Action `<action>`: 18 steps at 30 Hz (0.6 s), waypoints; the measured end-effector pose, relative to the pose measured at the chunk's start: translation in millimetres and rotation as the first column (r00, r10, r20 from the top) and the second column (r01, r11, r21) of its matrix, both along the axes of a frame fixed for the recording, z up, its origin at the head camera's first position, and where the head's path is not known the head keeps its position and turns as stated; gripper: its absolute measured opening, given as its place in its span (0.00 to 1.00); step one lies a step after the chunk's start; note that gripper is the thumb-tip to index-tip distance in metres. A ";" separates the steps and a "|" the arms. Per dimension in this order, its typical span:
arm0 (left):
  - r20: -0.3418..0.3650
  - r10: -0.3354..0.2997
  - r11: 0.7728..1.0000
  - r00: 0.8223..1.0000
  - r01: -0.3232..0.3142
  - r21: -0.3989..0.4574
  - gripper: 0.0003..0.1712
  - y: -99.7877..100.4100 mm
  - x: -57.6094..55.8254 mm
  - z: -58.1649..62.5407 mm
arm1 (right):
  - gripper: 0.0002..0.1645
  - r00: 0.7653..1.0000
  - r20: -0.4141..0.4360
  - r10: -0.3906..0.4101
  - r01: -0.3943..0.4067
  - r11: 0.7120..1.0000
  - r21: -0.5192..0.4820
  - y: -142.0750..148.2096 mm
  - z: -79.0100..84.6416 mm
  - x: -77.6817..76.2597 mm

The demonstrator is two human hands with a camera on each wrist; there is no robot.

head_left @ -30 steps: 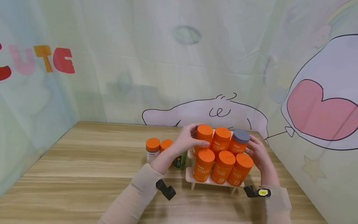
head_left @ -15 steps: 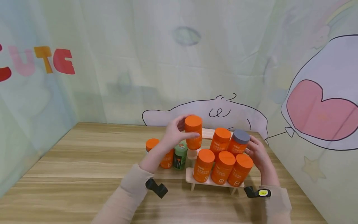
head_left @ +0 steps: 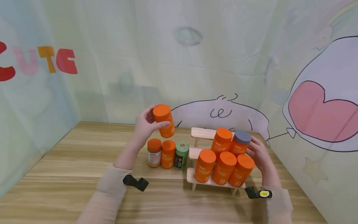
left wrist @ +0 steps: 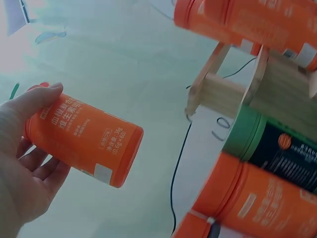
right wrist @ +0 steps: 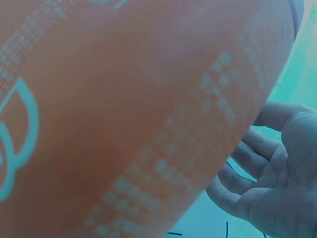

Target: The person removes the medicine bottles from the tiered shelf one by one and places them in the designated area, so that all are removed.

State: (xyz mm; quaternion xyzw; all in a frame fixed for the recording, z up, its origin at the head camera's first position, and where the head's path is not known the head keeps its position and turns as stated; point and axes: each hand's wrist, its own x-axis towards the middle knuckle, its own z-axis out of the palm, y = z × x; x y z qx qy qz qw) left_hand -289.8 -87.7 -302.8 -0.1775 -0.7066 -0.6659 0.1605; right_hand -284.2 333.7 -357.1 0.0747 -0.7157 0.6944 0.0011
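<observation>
My left hand (head_left: 145, 126) holds an orange pill bottle (head_left: 165, 123) in the air, thumb on the near side and fingers behind; the left wrist view shows the same bottle (left wrist: 86, 134) tilted in that grip. At the right, a three-tier wooden stand (head_left: 205, 133) carries orange bottles. My right hand (head_left: 260, 154) is beside the grey-capped bottle (head_left: 239, 141) on the stand. In the right wrist view, my right hand's (right wrist: 277, 168) fingers are loosely bent behind a large orange bottle (right wrist: 124, 124); whether they touch it I cannot tell.
Left of the stand, a white-labelled bottle with an orange cap (head_left: 154, 152), an orange bottle (head_left: 168, 154) and a green bottle (head_left: 181, 155) stand in a row on the wooden table (head_left: 92, 174). Printed cloth (head_left: 126, 62) hangs behind the table.
My left hand has lifted the orange bottle off the stand's left side and carried it left, above the row of three. My right hand stays almost where it was.
</observation>
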 end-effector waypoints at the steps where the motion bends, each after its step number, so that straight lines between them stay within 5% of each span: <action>1: 0.008 0.018 1.000 1.000 -0.018 0.006 0.39 -5.3 -0.3 -0.4 | 0.15 1.000 0.001 -0.001 0.001 1.000 0.000 0.1 -0.3 0.1; 10: 0.081 0.106 0.994 0.991 -0.107 0.010 0.39 -43.3 1.1 -6.7 | 0.17 1.000 0.018 0.001 -0.001 1.000 -0.021 1.4 0.7 0.9; 18: 0.206 0.163 0.985 0.965 -0.149 -0.083 0.44 -66.4 2.1 -16.4 | 0.16 1.000 0.018 0.009 -0.008 1.000 -0.024 0.2 1.9 2.1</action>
